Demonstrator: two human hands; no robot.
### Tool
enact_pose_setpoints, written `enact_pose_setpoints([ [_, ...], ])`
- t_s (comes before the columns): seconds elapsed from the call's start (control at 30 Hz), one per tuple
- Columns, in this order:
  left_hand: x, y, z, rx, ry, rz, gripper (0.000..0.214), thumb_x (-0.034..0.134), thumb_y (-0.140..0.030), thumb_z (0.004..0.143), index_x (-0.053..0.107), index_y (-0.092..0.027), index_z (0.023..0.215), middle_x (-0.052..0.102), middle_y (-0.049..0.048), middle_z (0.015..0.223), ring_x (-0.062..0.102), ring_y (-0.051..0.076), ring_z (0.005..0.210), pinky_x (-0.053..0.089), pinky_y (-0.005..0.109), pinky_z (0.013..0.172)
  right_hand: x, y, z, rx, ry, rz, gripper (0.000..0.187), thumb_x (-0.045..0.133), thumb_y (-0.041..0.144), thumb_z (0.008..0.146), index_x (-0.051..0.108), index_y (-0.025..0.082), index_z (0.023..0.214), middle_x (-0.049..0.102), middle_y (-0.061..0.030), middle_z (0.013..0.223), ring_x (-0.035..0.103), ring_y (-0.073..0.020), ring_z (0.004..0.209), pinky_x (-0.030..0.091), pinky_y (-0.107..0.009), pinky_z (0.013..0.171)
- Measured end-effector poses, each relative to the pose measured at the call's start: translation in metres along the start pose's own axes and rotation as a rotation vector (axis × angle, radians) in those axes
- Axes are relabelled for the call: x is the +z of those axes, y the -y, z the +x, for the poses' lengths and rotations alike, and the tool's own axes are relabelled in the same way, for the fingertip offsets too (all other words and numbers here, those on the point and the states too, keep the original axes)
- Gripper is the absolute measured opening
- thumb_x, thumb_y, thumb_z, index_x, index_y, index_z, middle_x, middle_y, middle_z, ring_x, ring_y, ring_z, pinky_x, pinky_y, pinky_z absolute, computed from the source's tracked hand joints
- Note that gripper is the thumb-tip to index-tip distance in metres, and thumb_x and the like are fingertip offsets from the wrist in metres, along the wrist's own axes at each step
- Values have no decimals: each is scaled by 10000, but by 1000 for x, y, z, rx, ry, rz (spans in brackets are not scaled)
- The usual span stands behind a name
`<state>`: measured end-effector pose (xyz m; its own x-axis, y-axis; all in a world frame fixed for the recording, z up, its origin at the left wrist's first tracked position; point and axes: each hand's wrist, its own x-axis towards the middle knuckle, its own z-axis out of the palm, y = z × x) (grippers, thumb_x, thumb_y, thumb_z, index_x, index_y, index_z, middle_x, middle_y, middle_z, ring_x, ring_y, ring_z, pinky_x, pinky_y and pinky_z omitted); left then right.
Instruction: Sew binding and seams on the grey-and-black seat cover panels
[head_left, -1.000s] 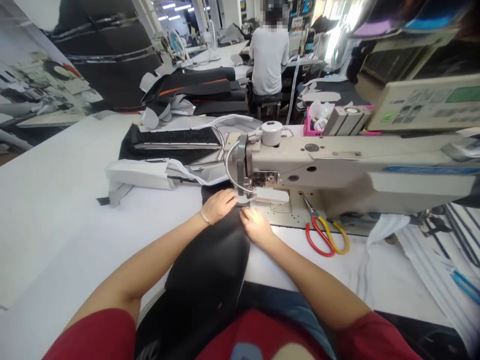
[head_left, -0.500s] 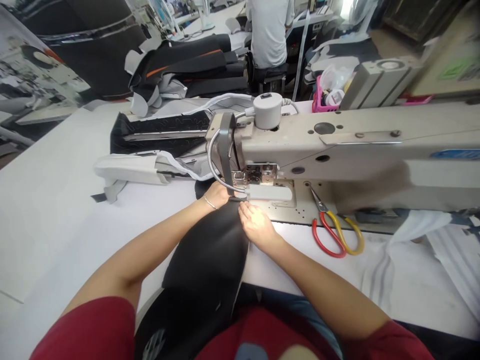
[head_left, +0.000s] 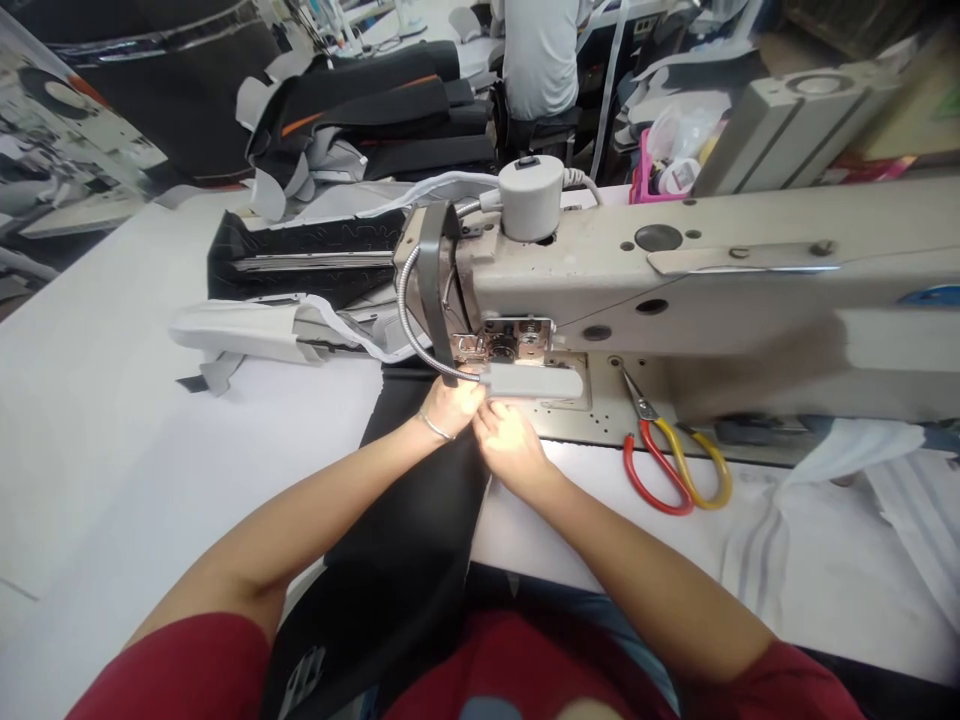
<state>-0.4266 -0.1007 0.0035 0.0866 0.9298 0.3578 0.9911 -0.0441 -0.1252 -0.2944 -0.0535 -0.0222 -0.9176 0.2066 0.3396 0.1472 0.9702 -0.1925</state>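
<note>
Black fabric (head_left: 420, 520): draped from the lap up across the white table (head_left: 112, 420), its far end pressed flat beside the needle area of the sewing machine (head_left: 675, 280), under the small lamp (head_left: 532, 381).

Left hand (head_left: 448, 405): fingers curled down onto the cloth's far edge, pinching or pressing it; hard to tell which. Right hand (head_left: 508, 445): laid flat just beside, fingertips holding the same edge, nearly touching the left.

Best handled, by judgement:
- Keep both edges aligned before feeding further.
- Hold fingertips to either side of the foot, never ahead of the needle.
- Guide lightly, without dragging against the feed.
- Support the hanging length so its weight cannot skew the seam.

Scissors (head_left: 675, 465): red and yellow handles, on the machine bed to the right, apart from both hands.
</note>
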Motion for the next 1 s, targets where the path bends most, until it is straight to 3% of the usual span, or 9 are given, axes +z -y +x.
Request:
enact_pose_setpoints([
  [0.1,-5,-9,-1,21,61,50,306,342,-144,807,609,-130,658,575,61,597,547,161,657,438,274,626,2,3,-3,-11,-9,4,272,334,108,838,595,84,914,600,-115,854,473,-214,849,394,-333,721],
  [0.27,-2,-15,0,-39,104,16,294,339,-133,818,616,-115,720,614,80,701,559,164,716,441,283,670,6,-3,0,-31,-65,7,232,385,107,820,616,99,811,604,-83,780,479,-197,807,386,-312,728],
  [0.4,3,-14,2,-24,114,43,313,310,-114,817,615,-101,748,623,100,732,565,179,739,453,302,670,2,-8,4,7,3,12,238,399,104,818,619,111,728,606,-69,700,494,-172,727,394,-288,692],
  [0.5,-2,-7,2,100,103,106,310,309,-105,810,614,-100,754,618,102,696,569,183,697,453,305,628,-3,-8,2,-53,-19,8,232,395,129,833,623,109,796,624,-75,776,500,-174,770,395,-289,710],
  [0.63,-20,15,7,229,87,107,306,298,-139,823,596,-116,759,605,92,692,563,181,690,438,330,651,-7,-4,-6,-246,-76,41,250,377,156,854,594,99,964,592,-85,1034,479,-167,922,388,-276,771],
  [0.77,-26,34,11,257,89,60,345,258,-161,841,575,-136,708,590,70,694,549,166,702,419,345,716,-6,-2,-11,-233,-14,56,263,373,164,858,589,103,993,561,-71,1115,468,-167,960,395,-273,769],
  [0.9,-19,29,6,320,119,23,363,241,-183,851,590,-134,759,594,70,741,548,164,751,424,309,700,-7,-1,-10,-190,20,76,270,363,177,862,589,113,996,557,-61,1125,462,-174,956,398,-280,747],
  [1.0,-18,15,2,286,210,56,357,250,-173,849,594,-107,782,589,93,723,549,174,735,425,294,643,-8,0,-8,-170,35,89,267,358,178,862,590,116,979,582,-64,1074,473,-174,896,398,-285,700],
])
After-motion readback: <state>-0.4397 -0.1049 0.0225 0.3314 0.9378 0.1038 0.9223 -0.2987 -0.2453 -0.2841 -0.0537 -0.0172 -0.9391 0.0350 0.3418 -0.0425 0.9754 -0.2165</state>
